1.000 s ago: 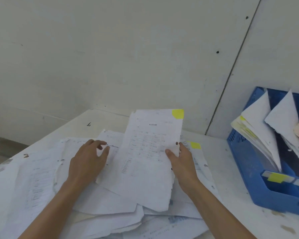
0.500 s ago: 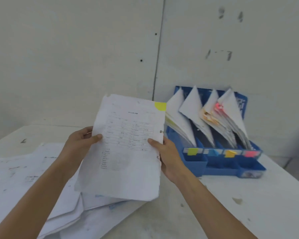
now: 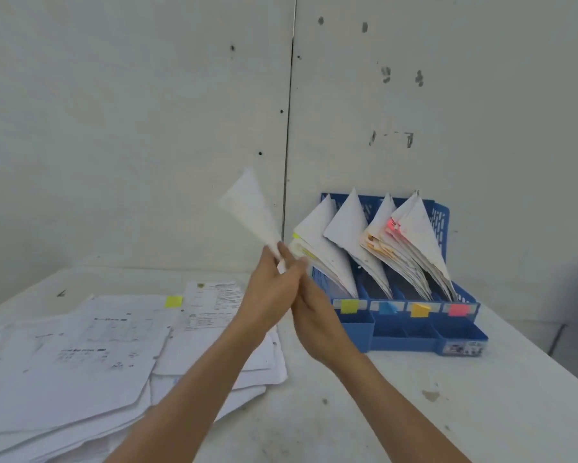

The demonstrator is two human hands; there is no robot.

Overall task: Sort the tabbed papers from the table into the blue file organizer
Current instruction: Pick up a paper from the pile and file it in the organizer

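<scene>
A white paper sheet [image 3: 250, 208] is pinched by left hand [image 3: 269, 295] and right hand [image 3: 317, 315] beside the blue plastic file organizer [image 3: 404, 340] — filing step, seemingly, with sorting by tab colour needed next.

Bright even light, soft shadows, motion blur, wide-angle bowing

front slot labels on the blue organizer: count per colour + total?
Yellow label: 1
Blue label: 1
Orange label: 1
Pink label: 1
Total: 4, one per slot along the front of the blue file organizer.
</scene>
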